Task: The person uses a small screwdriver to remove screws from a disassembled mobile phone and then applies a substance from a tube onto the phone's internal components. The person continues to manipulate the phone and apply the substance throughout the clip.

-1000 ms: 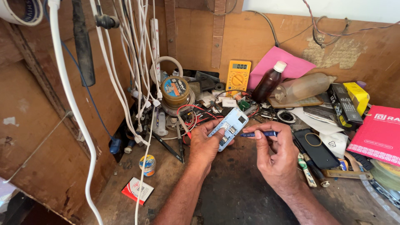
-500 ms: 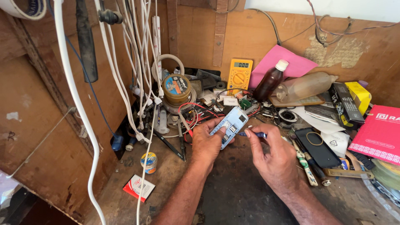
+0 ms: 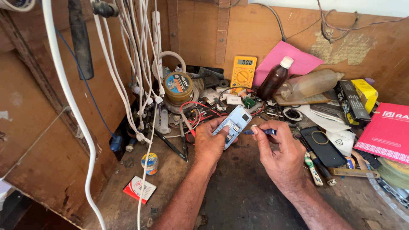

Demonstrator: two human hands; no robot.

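Grip: left hand closed around a small phone, thumb laid across its face, fingers behind. Right hand pinched shut on a thin blue-handled tool, held level between thumb and forefinger.

Phone: pale blue, oblong, back cover off, showing a dark opening near the top and small metal parts at the middle. It is tilted, top end pointing up and to the right, raised above the dark, worn bench.

Position: phone sticks up out of the left hand's grasp; the tool's tip points left toward the phone's right edge, just beside it. Whether tip and phone touch cannot be told.

Surroundings: yellow meter standing against the wooden back wall; brown bottle with a white cap; pink paper; round tin; red wires; white cables hanging at left; black flat case to the right of the right hand.
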